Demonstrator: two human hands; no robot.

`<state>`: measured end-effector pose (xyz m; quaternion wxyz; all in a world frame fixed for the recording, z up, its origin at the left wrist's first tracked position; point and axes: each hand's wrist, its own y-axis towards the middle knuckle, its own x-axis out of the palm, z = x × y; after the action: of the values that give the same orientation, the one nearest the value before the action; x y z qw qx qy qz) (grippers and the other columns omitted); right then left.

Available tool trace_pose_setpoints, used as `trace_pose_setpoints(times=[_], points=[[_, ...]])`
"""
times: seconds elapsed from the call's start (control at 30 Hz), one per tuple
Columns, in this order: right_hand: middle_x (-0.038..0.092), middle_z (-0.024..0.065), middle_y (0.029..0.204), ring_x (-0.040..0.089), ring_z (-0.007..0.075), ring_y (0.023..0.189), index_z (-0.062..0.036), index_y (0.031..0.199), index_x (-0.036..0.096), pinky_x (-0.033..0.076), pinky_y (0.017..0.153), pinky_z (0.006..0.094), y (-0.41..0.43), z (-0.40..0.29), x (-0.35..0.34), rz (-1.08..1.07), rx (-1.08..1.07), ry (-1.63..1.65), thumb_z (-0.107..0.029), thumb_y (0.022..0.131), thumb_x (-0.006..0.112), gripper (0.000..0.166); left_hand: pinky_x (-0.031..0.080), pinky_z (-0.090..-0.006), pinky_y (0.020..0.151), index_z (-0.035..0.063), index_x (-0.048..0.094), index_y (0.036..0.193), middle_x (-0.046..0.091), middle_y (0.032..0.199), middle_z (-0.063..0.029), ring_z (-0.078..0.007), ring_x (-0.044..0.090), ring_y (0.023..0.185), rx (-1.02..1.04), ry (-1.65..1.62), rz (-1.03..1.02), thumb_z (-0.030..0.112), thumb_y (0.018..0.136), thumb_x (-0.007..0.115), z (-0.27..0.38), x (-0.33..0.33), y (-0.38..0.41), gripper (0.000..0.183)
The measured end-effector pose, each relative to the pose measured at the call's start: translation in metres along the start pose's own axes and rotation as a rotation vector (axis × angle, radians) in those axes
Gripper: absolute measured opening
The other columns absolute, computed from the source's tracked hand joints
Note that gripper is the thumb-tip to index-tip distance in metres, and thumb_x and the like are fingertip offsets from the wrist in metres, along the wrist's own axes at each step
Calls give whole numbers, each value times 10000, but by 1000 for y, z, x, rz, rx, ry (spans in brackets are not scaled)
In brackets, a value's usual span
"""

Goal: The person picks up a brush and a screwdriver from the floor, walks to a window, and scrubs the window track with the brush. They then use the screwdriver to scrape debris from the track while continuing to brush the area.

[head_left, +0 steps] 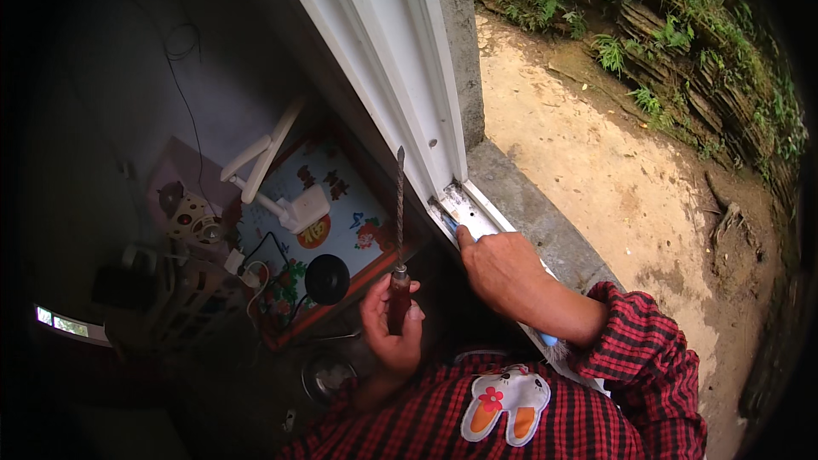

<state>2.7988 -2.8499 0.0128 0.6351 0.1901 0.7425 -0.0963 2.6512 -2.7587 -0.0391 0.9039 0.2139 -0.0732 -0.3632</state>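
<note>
My left hand [395,326] is closed around the dark wooden handle of a screwdriver-like tool [400,217], whose long rusty shaft points up beside the window frame. My right hand [505,268] grips a light blue tool [548,338] with bristles showing at its near end; most of it is hidden beneath the hand and forearm. The blue tip reaches into the inner groove at the corner of the white window track [479,220]. Dark dirt lies in that corner. The white upright frame [409,76] rises from it.
Indoors to the left stands a table with a floral cover [358,204], bearing a white folding lamp [300,207], a round black object [326,279] and cables. A metal bowl [327,375] sits lower down. Outside are a concrete ledge [530,198], a dirt path [575,140] and a rocky, fern-covered bank [690,64].
</note>
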Motion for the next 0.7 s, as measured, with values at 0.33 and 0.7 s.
trace_pose_setpoints(times=[0.33, 0.7], points=[[566, 142, 565, 582, 251, 495, 90, 1071, 475, 463, 454, 337, 6, 9, 29, 107, -35, -50, -91, 722, 468, 394, 386, -175, 503, -2, 298, 1229, 528, 1002, -158, -85, 489, 595, -4, -20, 15, -28, 781, 467, -1, 1, 0, 479], [539, 161, 651, 544, 305, 513, -74, 1281, 353, 457, 493, 388, -26, 19, 5, 90, 95, 185, -159, 800, 498, 510, 377, -169, 495, 2, 292, 1231, 526, 1001, -158, -83, 490, 595, 7, 14, -19, -27, 783, 463, 0, 4, 1, 480]])
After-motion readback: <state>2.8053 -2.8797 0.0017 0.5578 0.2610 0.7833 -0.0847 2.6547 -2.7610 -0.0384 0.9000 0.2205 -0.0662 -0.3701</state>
